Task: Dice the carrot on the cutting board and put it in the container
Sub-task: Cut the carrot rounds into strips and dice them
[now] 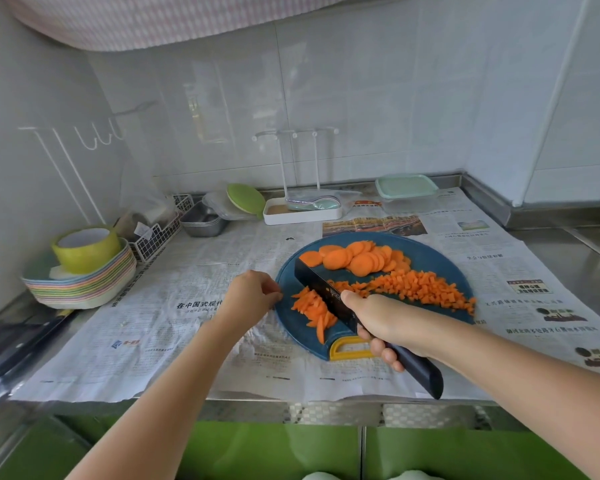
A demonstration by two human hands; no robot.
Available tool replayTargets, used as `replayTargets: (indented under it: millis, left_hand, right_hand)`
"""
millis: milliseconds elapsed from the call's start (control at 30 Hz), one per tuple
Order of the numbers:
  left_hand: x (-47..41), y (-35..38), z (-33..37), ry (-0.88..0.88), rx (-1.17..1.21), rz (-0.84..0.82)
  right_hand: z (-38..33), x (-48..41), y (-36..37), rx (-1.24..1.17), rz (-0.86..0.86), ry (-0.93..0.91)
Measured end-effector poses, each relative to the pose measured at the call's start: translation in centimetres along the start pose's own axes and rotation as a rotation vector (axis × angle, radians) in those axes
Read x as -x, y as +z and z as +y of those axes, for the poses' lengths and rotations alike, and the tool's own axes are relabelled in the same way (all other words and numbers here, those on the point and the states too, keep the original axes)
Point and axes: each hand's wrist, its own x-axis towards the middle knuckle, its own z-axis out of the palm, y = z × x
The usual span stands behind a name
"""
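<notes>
At the back right of the newspaper-covered surface (586, 261), the clear container (409, 202) is sitting with a mint-green lid (406, 186) lying on top; what is inside cannot be made out. To its left a white tray (302, 216) is holding a pale spoon (314, 203), and a green dish (246, 199) is leaning against a clear tub beside it. Further left, nested metal tins (201, 223) are standing next to a white wire basket (156, 239), and a yellow-green bowl (85, 251) is sitting on top of a stack of pastel plates (80, 291). The carrot is lying entirely on the round blue cutting board (433, 252), in three lots: round slices (357, 259) overlapping at the far side, diced cubes (421, 289) heaped across the right half, and thin strips (314, 310) lying on the near left. The right hand (381, 320) is gripping the dark knife (321, 289), its fingers (383, 353) wrapping under the handle and the thumb pressing along the top by the blade. The wide blade is standing on the board between the strips and the cubes, with its edge against the strips. The left hand (253, 296) is hovering just beside the board's left rim, clear of the carrot, its fingers curling in toward the palm with nothing visible in them; whether the fingertips are touching the rim cannot be told. The board's yellow handle (347, 348) is pointing toward the person, just under the right hand.
</notes>
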Motion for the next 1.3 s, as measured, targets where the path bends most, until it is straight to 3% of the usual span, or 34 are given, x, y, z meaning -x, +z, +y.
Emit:
replayTargets:
  millis: [267, 633, 867, 1300]
  left_hand:
    - [-0.7, 1.4, 2.8, -0.012, 0.06, 0.038]
    - [2.5, 2.2, 2.2, 0.144, 0.122, 0.111]
    - [4.5, 3.0, 2.1, 0.236, 0.041, -0.036]
    - [5.0, 4.3, 2.1, 0.318, -0.129, 0.064]
  right_hand:
    - [0.2, 0.2, -0.2, 0.003, -0.021, 0.002]
    - [-0.3, 1.4, -0.6, -0.024, 0.029, -0.085]
    - [-0.9, 2.2, -0.3, -0.03, -0.008, -0.057]
    - [-1.2, 2.3, 0.1, -0.077, -0.079, 0.002]
